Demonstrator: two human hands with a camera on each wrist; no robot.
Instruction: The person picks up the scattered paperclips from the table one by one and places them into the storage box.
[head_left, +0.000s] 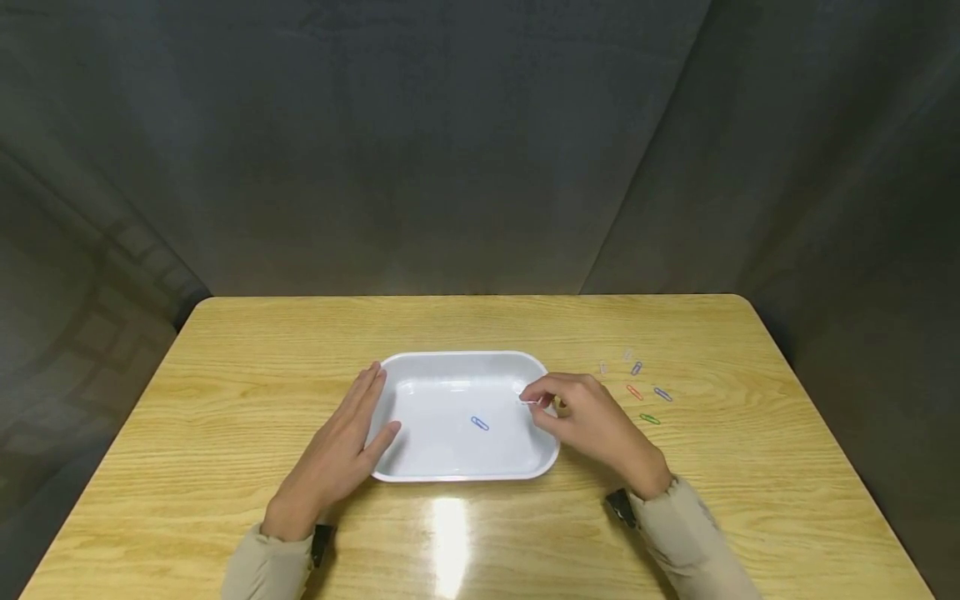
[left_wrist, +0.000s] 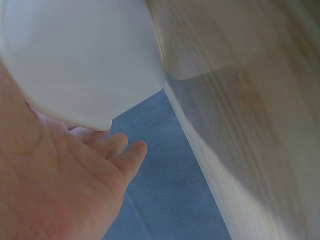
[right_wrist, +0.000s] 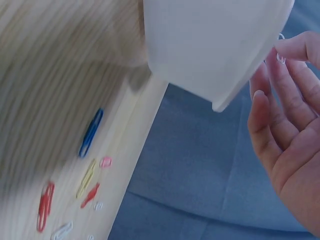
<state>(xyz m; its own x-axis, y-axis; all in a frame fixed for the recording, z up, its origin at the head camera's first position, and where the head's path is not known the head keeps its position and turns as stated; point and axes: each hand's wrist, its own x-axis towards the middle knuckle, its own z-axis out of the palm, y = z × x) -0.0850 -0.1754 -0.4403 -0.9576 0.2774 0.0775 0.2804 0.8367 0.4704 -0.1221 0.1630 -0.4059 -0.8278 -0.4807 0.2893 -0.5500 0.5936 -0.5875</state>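
Observation:
A white rectangular tray sits on the table, with one blue paper clip lying on its floor. My left hand rests along the tray's left side, fingers straight, thumb over the rim. In the left wrist view the palm of the left hand is beside the tray's outer wall. Over the tray's right end, my right hand pinches a white paper clip between thumb and fingertips. The right wrist view shows this white paper clip at the thumb tip, near the rim.
To the right of the tray lie several loose paper clips, among them a red one, a green one and a blue one. A yellow paper clip shows in the right wrist view. Dark curtains surround the wooden table.

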